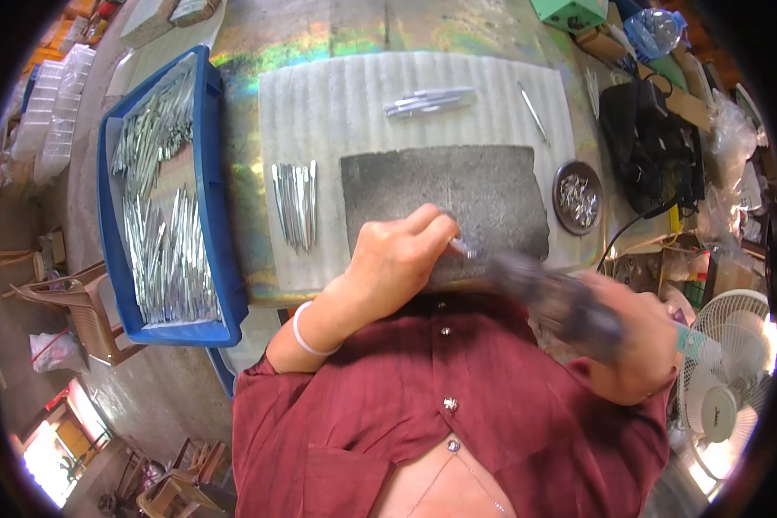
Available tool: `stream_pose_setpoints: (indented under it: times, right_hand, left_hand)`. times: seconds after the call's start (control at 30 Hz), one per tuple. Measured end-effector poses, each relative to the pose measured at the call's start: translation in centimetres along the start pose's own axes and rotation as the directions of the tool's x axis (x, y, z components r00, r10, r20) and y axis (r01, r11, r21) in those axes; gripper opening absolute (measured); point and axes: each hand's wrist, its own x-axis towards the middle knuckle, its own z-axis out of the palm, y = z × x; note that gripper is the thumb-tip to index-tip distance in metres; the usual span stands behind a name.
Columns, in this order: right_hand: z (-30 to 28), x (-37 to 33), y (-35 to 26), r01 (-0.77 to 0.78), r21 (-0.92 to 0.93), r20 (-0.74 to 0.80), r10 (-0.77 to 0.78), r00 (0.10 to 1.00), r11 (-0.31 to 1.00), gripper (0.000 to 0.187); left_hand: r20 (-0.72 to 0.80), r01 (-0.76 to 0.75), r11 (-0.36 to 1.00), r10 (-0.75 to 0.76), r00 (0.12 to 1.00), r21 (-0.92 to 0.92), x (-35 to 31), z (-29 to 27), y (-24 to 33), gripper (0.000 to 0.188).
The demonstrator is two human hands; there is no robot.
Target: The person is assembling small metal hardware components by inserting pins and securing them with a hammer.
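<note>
My left hand (401, 255) is closed in a pinch on a slim silver metal piece (459, 245), most of it hidden by the fingers, above the near edge of a dark grey mat (445, 186). Held in my right hand (639, 332) is a dark electric screwdriver (561, 302), smeared by motion, its front pointing left at the piece. Their exact contact is too blurred to tell. Left of the mat lies a row of several slim silver rods (295, 205). Beyond it is a small bunch of silver pieces (430, 102), and a single thin rod (533, 112) lies at the far right.
A round dark dish (563, 211) of small metal parts stands right of the mat. White foam sheeting (319, 95) covers the tabletop. At left sits a blue tray (211, 173) full of silver rods. A black bag-like item (634, 138) and a fan (725, 371) are at right.
</note>
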Motion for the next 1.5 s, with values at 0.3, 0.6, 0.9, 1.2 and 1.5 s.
stream_pose_setpoints:
  times: [0.3, 0.6, 0.9, 1.2, 1.5]
  right_hand:
    - [0.6, -0.4, 0.5, 0.085, 0.162, -0.095, -0.071, 0.993, 0.983, 0.049]
    - [7.6, 0.6, 5.4, -0.046, 0.246, -0.359, 0.135, 0.923, 0.968, 0.047]
    - [11.0, 2.0, 6.9, -0.188, 0.014, -0.27, 0.185, 0.945, 0.982, 0.048]
    - [11.0, 9.1, 20.9, -0.331, 0.152, -0.407, 0.364, 0.838, 0.931, 0.029]
    - [8.2, 10.2, 22.1, -0.403, 0.028, -0.333, 0.389, 0.859, 0.915, 0.02]
  left_hand:
    - [0.012, 0.02, 0.998, -0.021, 1.0, 0.063, 0.7, -0.6, 0.4, 0.017]
    - [0.141, 0.186, 0.064, -0.433, 0.89, -0.98, 1.5, -4.5, 1.9, 0.018]
    - [0.249, 0.237, -0.088, -0.483, 0.839, -0.968, 2.3, -3.7, 1.2, 0.019]
    - [0.197, 0.441, 0.352, -0.553, 0.809, -0.826, 1.7, -4.4, 2.5, 0.036]
    - [0.218, 0.443, 0.35, -0.527, 0.822, -0.826, 0.8, -4.6, 1.3, 0.02]
